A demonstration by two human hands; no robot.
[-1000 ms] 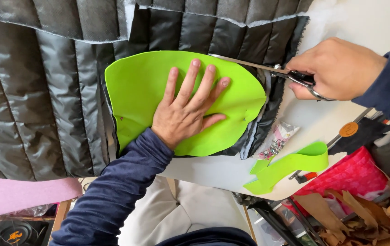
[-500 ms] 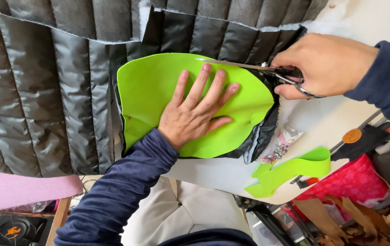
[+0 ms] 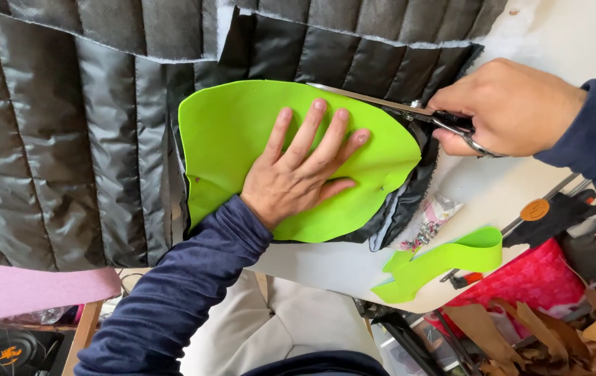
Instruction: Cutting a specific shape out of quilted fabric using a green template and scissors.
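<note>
A bright green pattern piece (image 3: 242, 132) lies on black quilted fabric (image 3: 68, 139) spread over a white table (image 3: 521, 42). My left hand (image 3: 298, 174) presses flat on the green piece, fingers spread. My right hand (image 3: 514, 108) grips the handles of a pair of scissors (image 3: 388, 104). The scissor blades run along the upper right edge of the green piece, over the black fabric.
A strip of green offcut (image 3: 444, 261) and a small clear bag of metal bits (image 3: 430, 219) lie on the table's near edge. Pink foam (image 3: 26, 289) shows lower left. Red cloth (image 3: 542, 278) and brown scraps (image 3: 521, 327) sit lower right.
The view has shifted slightly. The scissors have advanced leftward along the green piece's top edge. My left hand stays pressed on the green piece.
</note>
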